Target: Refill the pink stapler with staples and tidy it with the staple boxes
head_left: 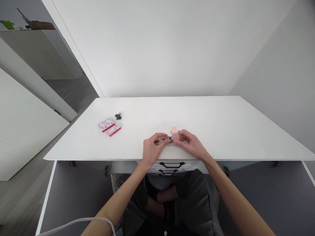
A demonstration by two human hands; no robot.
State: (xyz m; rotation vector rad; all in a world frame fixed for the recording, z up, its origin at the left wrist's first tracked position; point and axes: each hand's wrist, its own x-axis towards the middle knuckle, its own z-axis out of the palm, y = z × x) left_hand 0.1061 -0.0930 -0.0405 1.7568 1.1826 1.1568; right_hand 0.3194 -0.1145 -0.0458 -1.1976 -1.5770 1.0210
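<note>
My right hand (pixel 190 142) grips a small pink box-shaped object (pixel 174 133) near the front edge of the white table (pixel 221 124). My left hand (pixel 152 147) pinches a small dark piece (pixel 169 138) right against the pink object's left side. A tiny dark item (pixel 156 143) lies under my left fingers; what it is stays unclear. Both hands meet at the table's front middle.
Two red-and-white small packets (pixel 109 127) lie at the table's left, with a black binder clip (pixel 118 116) just behind them. Drawers with black handles (pixel 171 165) sit under the table front. A white cable (pixel 73 223) crosses my left forearm. Walls close the back and right.
</note>
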